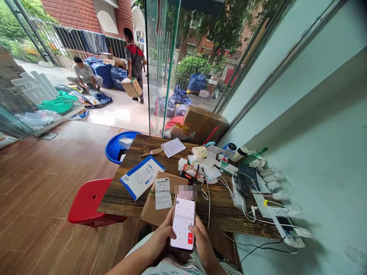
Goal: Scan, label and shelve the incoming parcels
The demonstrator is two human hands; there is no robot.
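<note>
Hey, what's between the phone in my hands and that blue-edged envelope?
A cardboard box with a white label lies between the phone and the envelope in the head view.

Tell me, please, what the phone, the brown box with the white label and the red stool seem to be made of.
Phone: probably a smooth glass front, judging by its flat, lit screen; its back is hidden. Brown box: apparently matte cardboard, given its flat tan faces and straight edges. Red stool: likely smooth moulded plastic, given its uniform colour and rounded corners.

The hands are bare, the pale shirt printed with lettering.
</note>
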